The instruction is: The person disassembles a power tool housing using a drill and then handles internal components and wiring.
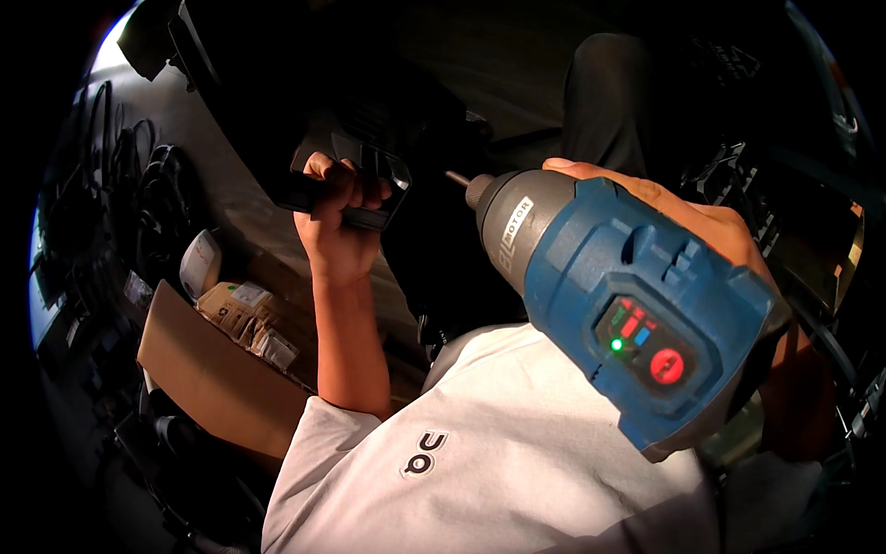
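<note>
Blue drill [577, 245] in right hand [706, 220]; left hand [340, 198] curled round black part [367, 220].

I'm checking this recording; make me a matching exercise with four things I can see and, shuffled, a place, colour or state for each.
Things
1. power driver
2. left hand
3. shirt
4. cables

Descriptions
A. white, across the lower middle of the picture
B. black and looped, toward the picture's left edge
C. blue and dark grey, held in the right hand
D. closed around a black part

Pairs: 1-C, 2-D, 3-A, 4-B
</note>
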`<state>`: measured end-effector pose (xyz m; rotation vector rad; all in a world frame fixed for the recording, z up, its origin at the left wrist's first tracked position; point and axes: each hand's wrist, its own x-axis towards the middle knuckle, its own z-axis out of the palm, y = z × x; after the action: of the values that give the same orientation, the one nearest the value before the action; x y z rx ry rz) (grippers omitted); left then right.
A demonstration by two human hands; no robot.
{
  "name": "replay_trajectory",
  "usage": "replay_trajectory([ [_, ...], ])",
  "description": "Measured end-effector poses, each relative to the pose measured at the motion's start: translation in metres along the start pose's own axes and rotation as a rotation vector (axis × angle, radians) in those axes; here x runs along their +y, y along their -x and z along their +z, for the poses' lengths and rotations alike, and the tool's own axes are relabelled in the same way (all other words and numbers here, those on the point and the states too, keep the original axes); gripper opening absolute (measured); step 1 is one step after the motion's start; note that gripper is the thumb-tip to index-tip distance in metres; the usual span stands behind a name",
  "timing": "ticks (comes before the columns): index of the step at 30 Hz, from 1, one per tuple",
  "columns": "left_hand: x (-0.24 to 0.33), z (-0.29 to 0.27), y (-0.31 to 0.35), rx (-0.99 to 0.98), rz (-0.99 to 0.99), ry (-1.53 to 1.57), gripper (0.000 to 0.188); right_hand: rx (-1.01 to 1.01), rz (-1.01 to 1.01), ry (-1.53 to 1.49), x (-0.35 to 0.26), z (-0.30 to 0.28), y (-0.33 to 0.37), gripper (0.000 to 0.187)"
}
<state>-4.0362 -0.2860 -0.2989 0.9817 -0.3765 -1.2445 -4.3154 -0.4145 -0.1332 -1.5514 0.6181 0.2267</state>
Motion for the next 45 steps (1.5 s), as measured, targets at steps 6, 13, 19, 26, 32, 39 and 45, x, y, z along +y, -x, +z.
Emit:
replay_trajectory([
  [6,0.0,0.001,-0.004,0.011,-0.029,0.022,0.016,0.349,-0.212,0.434,0.014,0.029,-0.008,0.06],
  [13,0.001,-0.001,-0.004,0.012,-0.046,0.027,0.016,0.382,-0.178,0.364,0.001,0.033,-0.006,0.062],
  [19,0.002,-0.004,-0.003,0.014,-0.047,0.045,0.015,0.335,-0.099,0.43,-0.001,0.034,-0.006,0.062],
  [26,0.001,-0.005,-0.002,0.015,-0.036,0.042,0.015,0.342,-0.131,0.402,0.002,0.035,-0.005,0.061],
  [32,0.001,-0.004,-0.002,0.011,-0.032,0.047,0.015,0.362,-0.125,0.386,0.002,0.039,-0.003,0.062],
  [39,0.001,-0.004,-0.002,0.015,-0.028,0.034,0.016,0.439,-0.221,0.355,0.014,0.041,-0.004,0.062],
  [45,0.001,-0.005,0.0,0.012,-0.017,0.028,0.017,0.409,-0.155,0.296,0.01,0.042,-0.002,0.061],
])
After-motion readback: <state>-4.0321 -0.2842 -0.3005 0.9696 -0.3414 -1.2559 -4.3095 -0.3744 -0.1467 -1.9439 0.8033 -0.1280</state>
